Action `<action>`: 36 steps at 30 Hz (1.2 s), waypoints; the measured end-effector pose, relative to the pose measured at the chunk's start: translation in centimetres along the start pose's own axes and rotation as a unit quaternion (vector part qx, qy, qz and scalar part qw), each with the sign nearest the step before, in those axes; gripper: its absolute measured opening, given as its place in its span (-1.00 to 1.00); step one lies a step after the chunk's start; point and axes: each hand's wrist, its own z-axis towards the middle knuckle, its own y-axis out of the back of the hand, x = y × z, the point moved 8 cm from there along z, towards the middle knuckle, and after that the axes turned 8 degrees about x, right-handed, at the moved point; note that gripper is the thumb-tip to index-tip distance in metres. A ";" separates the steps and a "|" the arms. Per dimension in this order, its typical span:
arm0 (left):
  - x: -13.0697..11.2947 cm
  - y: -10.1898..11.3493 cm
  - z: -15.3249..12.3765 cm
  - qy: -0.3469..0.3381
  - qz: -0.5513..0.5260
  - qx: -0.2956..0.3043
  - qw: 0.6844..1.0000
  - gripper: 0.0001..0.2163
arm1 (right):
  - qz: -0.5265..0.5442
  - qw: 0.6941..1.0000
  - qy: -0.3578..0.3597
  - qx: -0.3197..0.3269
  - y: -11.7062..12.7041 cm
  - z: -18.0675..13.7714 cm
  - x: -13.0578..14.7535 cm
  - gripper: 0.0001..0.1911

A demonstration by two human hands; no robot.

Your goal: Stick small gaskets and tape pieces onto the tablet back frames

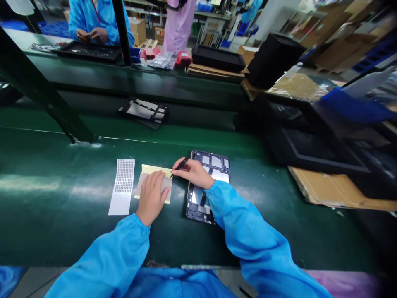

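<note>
— While the left hand (151, 196) lies flat, fingers spread, on the pale yellow backing sheet (155, 170), what is the right hand (194, 171) doing?

— Its grip is clenched on a thin black pen-like tool (180, 164), whose tip points down at the sheet's right edge, just beside the left fingertips. The left hand grasps nothing; it only presses down on the sheet and on a greyish film lying over it.

— Where does the sheet lie?

— On the dark green bench (62, 215), between a white strip with a grid of small grey squares (123, 186) on its left and a black rectangular device frame with silvery patches (207, 184) on its right. The right wrist and blue sleeve rest across that frame.

— Anything farther back?

— A second black frame (143, 111) lies across the bench, well apart. Beyond it, a person in a blue coat (94, 18) holds both hands together over a black tray (89, 51).
</note>
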 end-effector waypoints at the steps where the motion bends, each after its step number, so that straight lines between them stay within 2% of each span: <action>1: 0.1 0.1 0.0 0.000 -0.003 0.001 1.000 -0.59 | 0.012 1.000 0.003 -0.015 0.6 -1.0 0.6 -0.65; 5: -0.6 1.1 0.0 -0.015 -0.014 -0.025 0.999 -0.62 | -0.004 0.997 0.003 -0.075 3.6 -7.7 2.2 -0.74; 8: -3.5 1.6 -0.3 -0.075 -0.025 -0.037 0.996 -0.69 | -0.041 0.994 -0.008 -0.106 5.0 -13.8 1.7 -0.77; 10: -6.4 0.8 -0.7 -0.143 -0.054 0.004 0.988 -0.68 | -0.057 0.990 -0.019 -0.128 5.4 -17.1 0.8 -0.78; 13: -10.2 -1.6 -1.4 -0.218 -0.091 0.099 0.966 -0.50 | -0.042 0.988 -0.018 -0.145 5.2 -19.9 -0.6 -0.79; 15: -11.2 -2.9 -1.5 -0.231 -0.100 0.135 0.958 -0.40 | -0.018 0.990 -0.006 -0.140 4.7 -20.5 -1.2 -0.80; 18: -11.1 -3.8 -1.4 -0.224 -0.107 0.147 0.958 -0.35 | 0.001 0.992 0.012 -0.123 3.8 -20.3 -1.5 -0.82; 23: -10.4 -3.7 -1.2 -0.210 -0.109 0.153 0.960 -0.38 | 0.009 0.992 0.029 -0.123 3.5 -20.0 -1.4 -0.86; 36: -10.6 -3.5 -1.2 -0.210 -0.113 0.150 0.960 -0.39 | -0.026 0.994 0.042 -0.094 3.3 -19.7 -0.7 -0.86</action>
